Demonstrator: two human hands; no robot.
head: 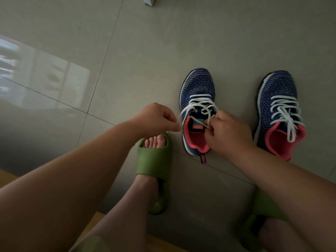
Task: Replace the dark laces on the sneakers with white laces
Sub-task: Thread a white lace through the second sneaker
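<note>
Two blue knit sneakers with pink lining stand side by side on the grey tile floor (127, 51), toes pointing away from the person, well apart from each other. Left sneaker (197, 88) sits between the two hands; its white lace (200, 103) runs through the eyelets in crossing rows, upper part loose and looping over the tongue. Left hand (156, 118) is just left of that sneaker, off the shoe, fingers curled, thumb and forefinger pinching one end of the white lace, which arcs from the pinch up to the top eyelets. Right hand (227, 131) is over the right rim of the same sneaker's opening, fingers curled, pinching the other strand of the lace just above the pink collar; exact finger contact is partly hidden by the hand's back. Right sneaker (280, 99) stands to the right of the right hand, not touched, its own white lace (285, 113) fully threaded, loose ends lying across the tongue and pink opening. Person's left foot in a green slide sandal (154, 160) is just below the left hand, beside the left sneaker's heel. A second green sandal (263, 206) shows under the right forearm, mostly covered. A white object (150, 0) is at the top edge, cut off.
</note>
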